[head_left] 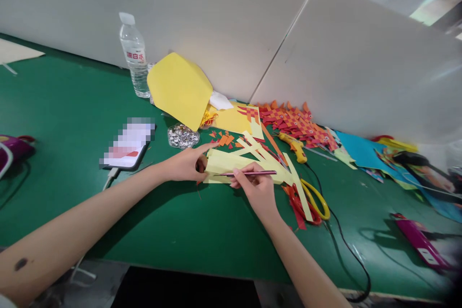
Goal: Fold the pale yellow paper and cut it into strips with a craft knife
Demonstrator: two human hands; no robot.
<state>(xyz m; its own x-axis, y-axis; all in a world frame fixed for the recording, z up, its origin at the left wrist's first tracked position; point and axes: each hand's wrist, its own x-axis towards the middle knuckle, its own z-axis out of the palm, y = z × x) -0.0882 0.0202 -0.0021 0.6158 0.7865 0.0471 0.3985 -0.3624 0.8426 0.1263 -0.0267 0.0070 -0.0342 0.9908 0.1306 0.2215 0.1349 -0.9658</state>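
My left hand (187, 163) pinches the left edge of a pale yellow cut paper (231, 161) that lies on the green table (72, 120). My right hand (254, 187) is closed on a thin dark pencil (249, 173), which lies across the paper with its tip pointing left. The paper's right side is cut into long strips (288, 178) that fan out over red strips.
Yellow-handled scissors (317, 199) lie right of my right hand, a yellow glue gun (296, 148) behind them. A water bottle (135, 57), a yellow folded sheet (180, 89), a dish of googly eyes (182, 135), a phone (126, 147) and woven orange-red paper fish (296, 122) stand around.
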